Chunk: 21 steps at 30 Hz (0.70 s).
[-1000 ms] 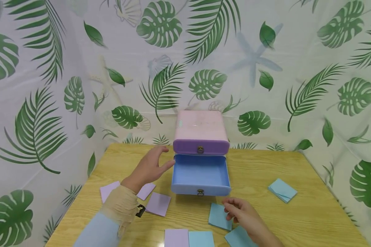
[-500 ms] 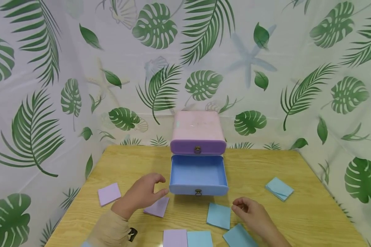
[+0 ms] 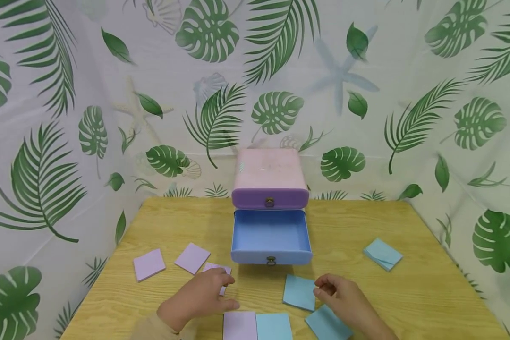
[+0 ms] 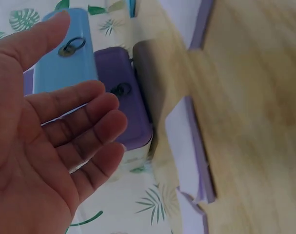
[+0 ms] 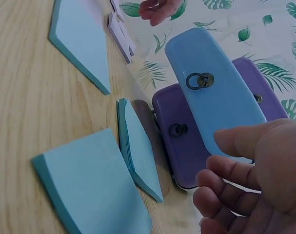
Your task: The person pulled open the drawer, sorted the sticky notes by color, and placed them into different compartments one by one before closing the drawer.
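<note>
My left hand [image 3: 204, 295] hovers over the front of the table, its relaxed fingers holding nothing. Behind its fingers a purple sticky-note pad [image 3: 218, 268] is partly covered, and another purple pad [image 3: 240, 325] lies just beyond the thumb. In the right wrist view my right hand [image 5: 250, 180] has loosely curled fingers with nothing in them. From the head it appears beside a blue sticky-note pad [image 3: 299, 293], overlapping a second blue pad [image 3: 326, 323]. Between and behind the hands, the blue drawer [image 3: 271, 236] is pulled out of the pink cabinet [image 3: 269, 167], with nothing inside.
Purple drawers [image 3: 255, 198] above and below [image 4: 123, 112] the blue one are closed. Two purple pads [image 3: 148, 264] lie at the left. More blue pads [image 3: 382, 254] lie at the right, and one blue pad [image 3: 274, 327] is at the front edge. A leaf-print curtain [image 3: 365, 71] encloses the table.
My left hand has come down from beside the drawer towards the front of the table, uncovering purple pads. My right hand has drawn slightly right, off the blue pad. The drawer stays out.
</note>
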Each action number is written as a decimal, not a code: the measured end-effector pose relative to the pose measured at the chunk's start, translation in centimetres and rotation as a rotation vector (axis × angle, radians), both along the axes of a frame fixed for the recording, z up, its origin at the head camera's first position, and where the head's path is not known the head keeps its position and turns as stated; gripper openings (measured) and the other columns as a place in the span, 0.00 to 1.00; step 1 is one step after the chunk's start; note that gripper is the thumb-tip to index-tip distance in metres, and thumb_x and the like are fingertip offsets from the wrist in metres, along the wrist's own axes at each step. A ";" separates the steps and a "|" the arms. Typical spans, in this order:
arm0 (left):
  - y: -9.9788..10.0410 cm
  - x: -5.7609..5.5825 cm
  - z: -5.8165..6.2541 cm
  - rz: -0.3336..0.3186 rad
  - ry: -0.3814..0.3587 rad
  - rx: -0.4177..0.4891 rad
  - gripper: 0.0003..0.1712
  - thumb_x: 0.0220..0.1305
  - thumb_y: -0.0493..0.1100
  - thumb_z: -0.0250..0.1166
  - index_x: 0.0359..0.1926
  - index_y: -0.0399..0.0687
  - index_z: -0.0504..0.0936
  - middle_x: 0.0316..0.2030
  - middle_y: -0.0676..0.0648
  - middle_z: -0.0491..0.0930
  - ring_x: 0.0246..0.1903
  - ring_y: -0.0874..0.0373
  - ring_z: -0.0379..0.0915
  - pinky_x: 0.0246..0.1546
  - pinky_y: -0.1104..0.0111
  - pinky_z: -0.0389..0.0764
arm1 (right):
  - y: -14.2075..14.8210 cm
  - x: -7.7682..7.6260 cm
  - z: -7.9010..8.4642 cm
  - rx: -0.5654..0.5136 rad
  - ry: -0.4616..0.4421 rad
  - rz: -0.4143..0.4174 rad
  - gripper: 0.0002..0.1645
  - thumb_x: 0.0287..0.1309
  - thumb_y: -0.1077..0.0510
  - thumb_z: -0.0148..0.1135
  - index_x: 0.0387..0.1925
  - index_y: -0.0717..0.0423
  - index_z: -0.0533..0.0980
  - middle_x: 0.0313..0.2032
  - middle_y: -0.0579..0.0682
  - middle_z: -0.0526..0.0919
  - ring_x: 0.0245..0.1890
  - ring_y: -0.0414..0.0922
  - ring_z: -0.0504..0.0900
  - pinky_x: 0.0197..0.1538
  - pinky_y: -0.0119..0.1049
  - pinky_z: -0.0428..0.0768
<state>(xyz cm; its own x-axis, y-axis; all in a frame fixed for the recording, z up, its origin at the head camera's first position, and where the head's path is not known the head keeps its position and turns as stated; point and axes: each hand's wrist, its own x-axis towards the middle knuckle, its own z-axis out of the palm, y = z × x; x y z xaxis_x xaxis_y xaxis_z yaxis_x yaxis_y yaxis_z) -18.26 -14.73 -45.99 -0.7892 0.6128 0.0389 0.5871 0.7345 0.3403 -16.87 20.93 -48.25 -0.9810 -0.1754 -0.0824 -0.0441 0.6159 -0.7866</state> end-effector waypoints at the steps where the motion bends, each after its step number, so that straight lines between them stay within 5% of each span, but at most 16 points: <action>1: 0.1 0.3 -0.2 0.000 -0.009 -0.016 0.33 0.53 0.62 0.70 0.48 0.40 0.82 0.42 0.48 0.79 0.43 0.58 0.74 0.45 0.65 0.77 | 0.0 0.0 0.0 0.003 0.006 0.013 0.15 0.63 0.50 0.62 0.42 0.58 0.79 0.31 0.43 0.79 0.32 0.40 0.76 0.34 0.30 0.76; 8: 1.1 1.6 -1.2 -0.020 -0.062 -0.137 0.41 0.43 0.70 0.71 0.49 0.45 0.82 0.39 0.54 0.74 0.36 0.63 0.70 0.39 0.69 0.75 | -0.2 0.1 -0.2 0.004 0.044 0.049 0.16 0.63 0.49 0.61 0.42 0.58 0.79 0.30 0.42 0.79 0.31 0.38 0.76 0.34 0.30 0.76; 21: 1.8 2.5 -2.9 -0.041 -0.041 -0.182 0.30 0.35 0.62 0.78 0.38 0.51 0.83 0.32 0.59 0.67 0.29 0.66 0.62 0.30 0.72 0.71 | -1.0 0.0 -0.7 -0.009 0.051 0.072 0.14 0.63 0.51 0.62 0.42 0.58 0.78 0.30 0.41 0.79 0.30 0.37 0.76 0.32 0.30 0.76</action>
<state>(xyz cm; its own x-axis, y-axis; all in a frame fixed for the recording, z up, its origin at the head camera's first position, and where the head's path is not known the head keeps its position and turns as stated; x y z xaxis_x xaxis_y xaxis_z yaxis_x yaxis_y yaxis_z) -15.74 -12.90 -48.89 -0.7624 0.6381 -0.1072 0.6057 0.7621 0.2286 -16.89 19.97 -48.95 -0.9687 -0.2464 -0.0313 -0.1280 0.6029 -0.7874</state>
